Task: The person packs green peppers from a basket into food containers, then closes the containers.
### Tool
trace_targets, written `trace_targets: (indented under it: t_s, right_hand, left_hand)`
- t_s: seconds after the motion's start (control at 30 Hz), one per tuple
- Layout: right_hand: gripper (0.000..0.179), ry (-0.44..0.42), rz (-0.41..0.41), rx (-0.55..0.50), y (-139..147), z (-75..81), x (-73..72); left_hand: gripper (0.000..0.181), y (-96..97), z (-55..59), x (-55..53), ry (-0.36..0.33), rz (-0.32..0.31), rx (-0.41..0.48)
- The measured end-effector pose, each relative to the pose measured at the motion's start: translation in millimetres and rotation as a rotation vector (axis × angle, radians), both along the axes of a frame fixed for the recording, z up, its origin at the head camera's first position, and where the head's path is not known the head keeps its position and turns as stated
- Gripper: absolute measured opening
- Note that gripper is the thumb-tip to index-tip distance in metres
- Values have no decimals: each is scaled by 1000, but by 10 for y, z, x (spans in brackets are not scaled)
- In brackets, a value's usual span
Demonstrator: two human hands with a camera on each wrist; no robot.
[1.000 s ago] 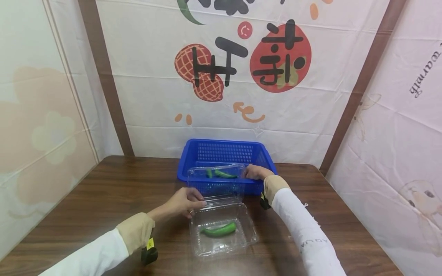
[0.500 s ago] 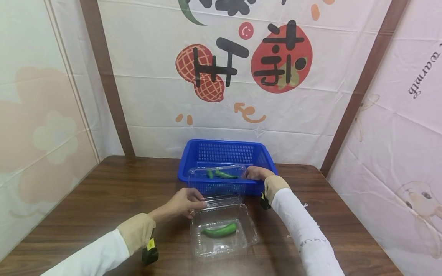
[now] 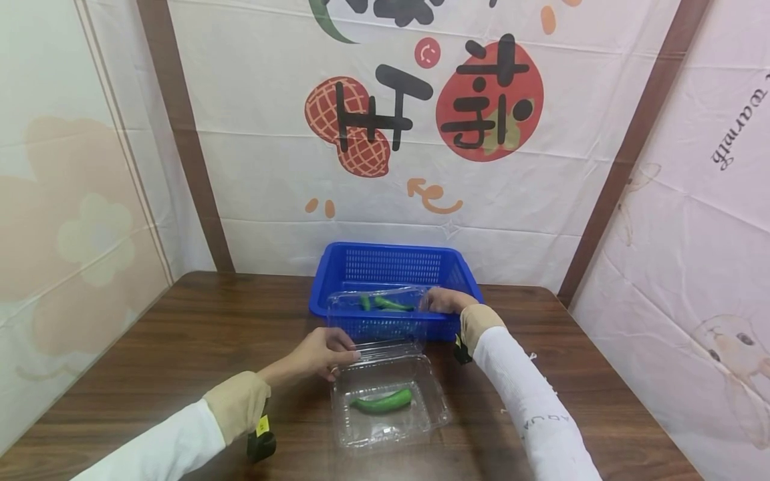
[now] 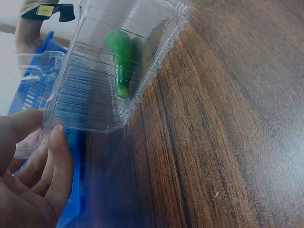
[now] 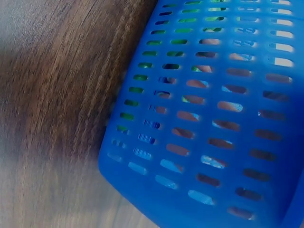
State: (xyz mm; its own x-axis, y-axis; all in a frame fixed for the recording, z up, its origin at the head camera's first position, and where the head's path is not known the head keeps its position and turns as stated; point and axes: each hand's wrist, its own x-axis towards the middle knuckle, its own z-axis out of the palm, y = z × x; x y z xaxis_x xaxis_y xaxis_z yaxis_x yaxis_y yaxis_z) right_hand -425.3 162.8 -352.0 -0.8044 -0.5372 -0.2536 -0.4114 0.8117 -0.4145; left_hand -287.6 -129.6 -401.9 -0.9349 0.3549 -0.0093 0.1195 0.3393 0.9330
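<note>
A clear plastic clamshell box (image 3: pixel 433 401) lies on the table with its lid (image 3: pixel 361 324) raised against the basket. Inside its base rests one green chili pepper (image 3: pixel 382 401), also plain in the left wrist view. My left hand (image 3: pixel 319 353) pinches the box's left edge near the hinge, thumb on one side and fingers on the other. My right hand (image 3: pixel 448 300) reaches over the front rim into the blue basket (image 3: pixel 391 247), beside several green peppers (image 3: pixel 391 303) seen through the lid. Its fingertips are hidden; the right wrist view shows only parts of it through the basket's slots.
The basket stands at the back of the brown wooden table (image 3: pixel 240 314), close to a printed white cloth wall (image 3: pixel 265 180). More printed cloth hangs to the left and right. The box base sits in front of the basket.
My right hand has shifted slightly left inside the basket, and the peppers near it have moved a little. My left hand and the box stay where they were.
</note>
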Motion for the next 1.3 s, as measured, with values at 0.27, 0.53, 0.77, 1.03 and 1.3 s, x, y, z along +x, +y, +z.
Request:
trace_targets:
  t_s: [0.27, 0.53, 0.77, 1.03, 1.3]
  right_hand:
    - [14, 74, 17, -115, 27, -10, 13]
    - [9, 24, -59, -205, 61, -11, 26]
    - [8, -18, -51, -303, 77, -1, 27]
    - [15, -24, 19, -298, 79, 21, 32]
    - [18, 30, -31, -164, 65, 22, 72]
  left_hand:
    - [26, 2, -5, -6, 2, -5, 2]
    - [26, -4, -5, -15, -4, -7, -1]
    - [27, -17, -24, -38, -13, -9, 3]
    - [25, -17, -29, -46, -5, -11, 6]
    - [26, -9, -26, -26, 4, -13, 0]
